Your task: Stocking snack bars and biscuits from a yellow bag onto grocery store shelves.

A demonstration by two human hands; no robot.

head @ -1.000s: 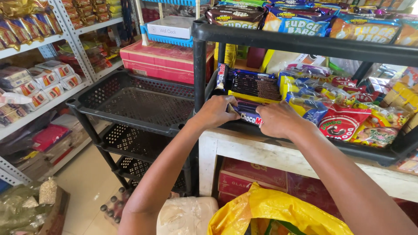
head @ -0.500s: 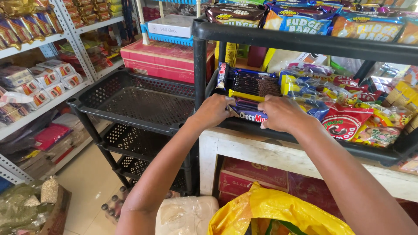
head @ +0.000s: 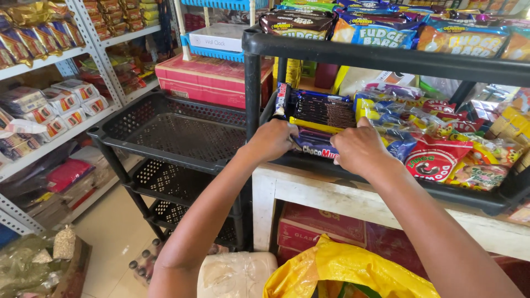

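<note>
Both my hands grip a dark blue snack packet (head: 316, 144) at the front of the black plastic shelf (head: 441, 190). My left hand (head: 271, 139) holds its left end, and my right hand (head: 360, 148) holds its right end. Behind the packet lies a row of dark chocolate biscuit packs (head: 323, 109). To the right are red (head: 436, 160) and mixed colourful snack bags.
An empty black perforated rack (head: 182, 135) stands to the left, with red boxes (head: 210, 81) behind it. White metal shelving (head: 49, 83) with packets lines the far left. A yellow plastic bag (head: 342, 273) hangs below my arms. The top tier holds fudge bar packs (head: 375, 33).
My hands have pushed forward and lowered the blue packet toward the front of the shelf. The camera has moved slightly closer.
</note>
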